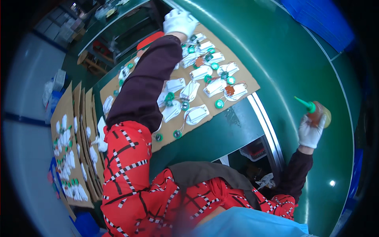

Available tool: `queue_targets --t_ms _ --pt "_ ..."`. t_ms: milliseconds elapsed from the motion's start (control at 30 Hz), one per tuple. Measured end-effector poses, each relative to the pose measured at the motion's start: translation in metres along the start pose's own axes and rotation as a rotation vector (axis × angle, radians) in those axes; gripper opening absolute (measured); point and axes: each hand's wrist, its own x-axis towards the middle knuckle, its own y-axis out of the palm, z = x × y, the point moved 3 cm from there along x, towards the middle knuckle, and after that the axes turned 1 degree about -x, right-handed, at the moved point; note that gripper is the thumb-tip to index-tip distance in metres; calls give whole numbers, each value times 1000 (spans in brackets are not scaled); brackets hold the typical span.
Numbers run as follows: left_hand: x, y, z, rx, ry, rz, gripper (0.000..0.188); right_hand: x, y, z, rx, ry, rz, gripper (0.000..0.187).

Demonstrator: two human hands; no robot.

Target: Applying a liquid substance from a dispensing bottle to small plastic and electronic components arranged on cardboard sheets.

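My right hand [311,133], in a white glove, is closed round a squeeze bottle [325,115] with amber contents. Its thin green nozzle points up and left, over the green tabletop at the right. My left hand [179,24], also gloved, reaches to the far end of a cardboard sheet [206,112]; its fingers bend away, and whether they grip the edge is unclear. Rows of white plastic housings [196,114] lie on the sheet, with wires, small circuit boards and round green-rimmed parts [219,104]. My left sleeve hides part of the rows.
More cardboard sheets [65,118] with similar white parts stand upright at the left. A metal rail [265,122] runs along the table beside the cardboard. Below it, a red basket [254,150] sits in an opening. Blue sheeting [319,19] lies at the far right, and a wooden stool [90,63] stands far left.
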Motion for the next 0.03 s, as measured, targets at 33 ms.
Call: queue_targets --t_ms 33 --pt "-11 -20 -13 -73 22 45 38 1 11 -18 16 73 10 38"
